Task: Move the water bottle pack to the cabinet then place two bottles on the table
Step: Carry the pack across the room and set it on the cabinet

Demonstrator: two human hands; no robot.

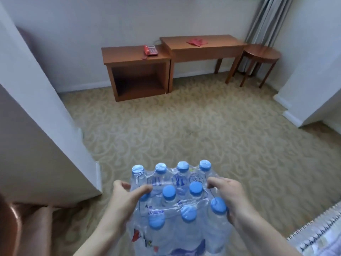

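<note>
The person stood on the patterned carpet (184, 126) with the pack (177, 206) of water bottles held up in front of the body, low and close, well apart from the furniture along the far wall. The pack was shrink-wrapped, its blue caps showing in rows through the clear film.

The left hand (127, 198) gripped the pack's left side, fingers curled shut over the film near the top, thumb lying across toward a cap. The right hand (228, 200) held the right side the same way, fingers bent and pinching the wrap, palm against the outer bottle. Both hands were closed on the pack; neither held anything else.

Against the far wall stood a low open cabinet (136, 71) with a red phone (150, 50) on its top. Touching its right side was a taller table (203, 47) with a red cloth (197, 41) lying on it, and just beside that a small round table (260, 52) near the curtain (267, 17).
</note>
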